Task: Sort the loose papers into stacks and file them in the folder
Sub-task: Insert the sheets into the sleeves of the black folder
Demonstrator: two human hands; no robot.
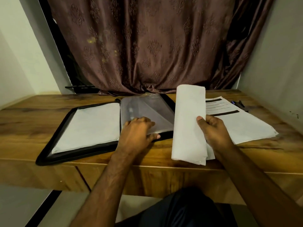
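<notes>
Right hand point(213, 130) grips a bundle of white papers point(188, 125), thumb on the front face, fingers curled behind; I see the bundle held upright, top edge curling over, just right of the folder. Left hand point(137, 133) lies on the right half of the open black zip folder point(62, 133), fingers slid under the clear plastic sleeves point(147, 110), thumb at the folder's near edge, lifting the sleeves slightly. Folder lies flat on the wooden desk point(32, 115); its left half shows a white sheet point(88, 125) under plastic. Second stack of printed sheets point(242, 123), black header bars on top, lies flat on the desk right of the held bundle. Pen point(239, 104) beyond that stack. Brown curtain point(144, 43) behind the desk.
</notes>
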